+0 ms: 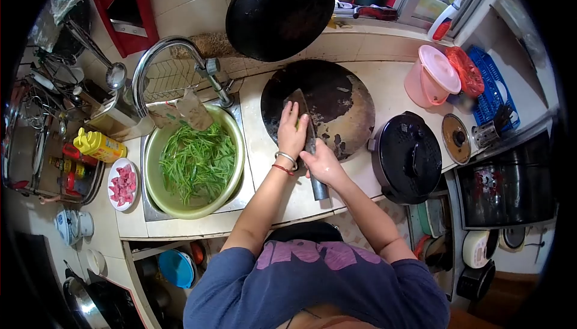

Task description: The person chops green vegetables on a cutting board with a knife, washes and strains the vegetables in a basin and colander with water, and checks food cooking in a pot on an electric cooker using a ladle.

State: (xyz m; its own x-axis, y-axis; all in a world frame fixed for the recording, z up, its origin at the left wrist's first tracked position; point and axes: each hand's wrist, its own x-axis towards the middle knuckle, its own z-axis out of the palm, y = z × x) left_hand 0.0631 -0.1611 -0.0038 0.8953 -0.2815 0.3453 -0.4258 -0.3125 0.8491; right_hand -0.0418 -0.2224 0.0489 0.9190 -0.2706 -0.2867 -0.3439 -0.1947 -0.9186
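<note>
A kitchen knife with a dark blade [297,98] and a grey handle [320,190] lies slantwise over the near left part of a round, blackened board [345,103] with worn tan patches. My left hand [293,132], with a bracelet and red cord at the wrist, rests along the blade with its fingers stretched out. Lower down, my right hand [325,164] is closed around the knife near where blade and handle meet. The handle's end sticks out toward me, over the counter's front edge. Part of the blade is hidden under my hands.
Left of the board, a green basin [151,187] of leafy greens [198,160] sits in the sink under a curved faucet [141,76]. A plate of raw meat [123,186] stands farther left. A black lidded pot [409,159] and pink bucket [430,76] stand right.
</note>
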